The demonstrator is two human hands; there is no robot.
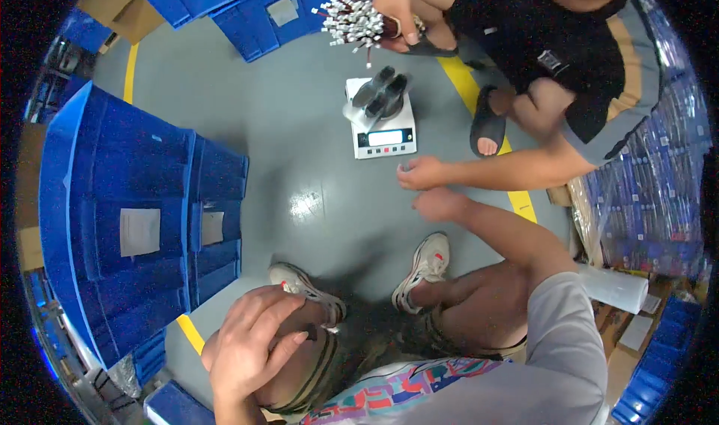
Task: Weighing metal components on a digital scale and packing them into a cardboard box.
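Scale [408,118], white and boxy, with lit rectangular display [386,137]

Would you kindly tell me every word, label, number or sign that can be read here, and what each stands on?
Nothing can be read clearly.
White sheets on the blue bins: print too small.
Display of the white scale: washed out, unreadable.
Pale patch on the dark clothing opposite: too blurred.
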